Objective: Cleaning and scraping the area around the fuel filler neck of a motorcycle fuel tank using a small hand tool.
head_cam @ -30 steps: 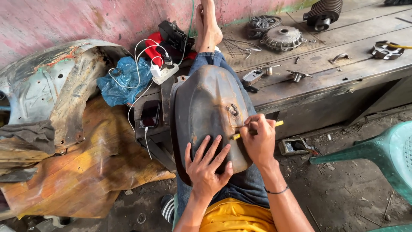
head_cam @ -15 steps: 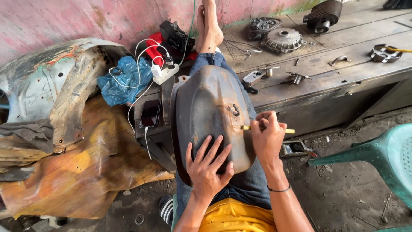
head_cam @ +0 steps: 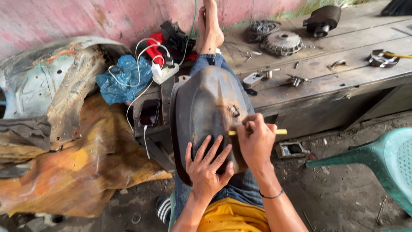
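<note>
A: What's left of me?
B: Rusted sheet-metal panel (head_cam: 56, 99), blue plastic bag (head_cam: 116, 81), white power strip (head_cam: 165, 74).
A: And the part?
B: Dark motorcycle cover (head_cam: 210, 111) lies on my lap, far end against the desk (head_cam: 343, 81). Left hand (head_cam: 207, 165) flat on it, fingers spread wide. Right hand (head_cam: 256, 139) fingers pinched on a yellow-handled tool (head_cam: 280, 132), tip at the surface.
A: Advice?
B: I'd press down firmly, keep strokes short.
</note>
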